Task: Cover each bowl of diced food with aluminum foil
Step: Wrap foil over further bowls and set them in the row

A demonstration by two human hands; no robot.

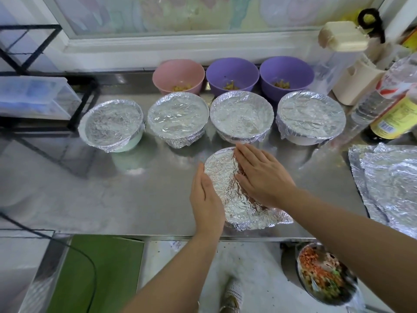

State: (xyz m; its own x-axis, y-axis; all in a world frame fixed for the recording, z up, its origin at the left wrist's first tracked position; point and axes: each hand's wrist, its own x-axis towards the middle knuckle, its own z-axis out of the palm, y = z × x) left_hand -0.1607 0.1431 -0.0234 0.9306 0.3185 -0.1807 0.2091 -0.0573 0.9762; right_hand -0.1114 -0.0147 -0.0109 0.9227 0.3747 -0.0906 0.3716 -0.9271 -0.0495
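From the head view, the bowl [234,213] being covered sits at the near middle of the tabletop [135,195], straight ahead of the person and between both hands, with foil [225,181] already laid over its top. The left hand [206,193] stands on edge with straight fingers, pressing the foil against the rim at 9 o'clock. The right hand [259,175] lies flat and unclenched on the foil from 3 o'clock, fingers pointing to 11. Neither hand grips anything. A loose flap [277,219] sticks out at the bowl's 5 o'clock, just under the right wrist, so the right hand looks better placed to fold it down. Four covered bowls [178,114] stand in a row at 12 o'clock. Behind them a pink bowl [178,75] and purple bowls [232,74] remain uncovered, diced food showing. Spare sheets [388,177] lie at 3 o'clock, nearer the right hand.
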